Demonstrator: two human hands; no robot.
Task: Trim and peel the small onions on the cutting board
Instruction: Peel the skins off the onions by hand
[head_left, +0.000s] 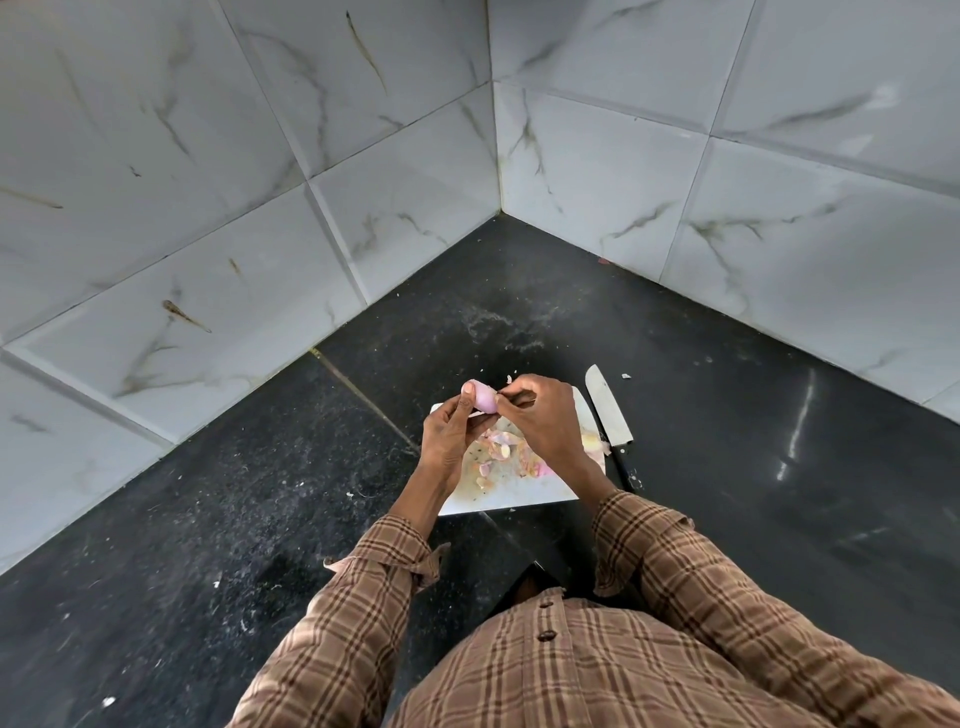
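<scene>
Onion (485, 401), pale pink, smooth, pinched in left hand (451, 434) fingers; right hand (540, 418) fingers closed on its skin.

The right hand (540, 415) and forearm cover the middle of the cutting board (511, 496), hiding part of the peel scraps (493, 447) (whether whole onions lie beneath cannot be told). The knife (610, 415) handle's end disappears behind that wrist.

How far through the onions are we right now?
Done: a pile of peels lies on the cutting board, and the knife is set down beside it. In hand: the left hand holds a mostly bare pink onion while the right hand picks at it. I see no unpeeled onions waiting.
</scene>
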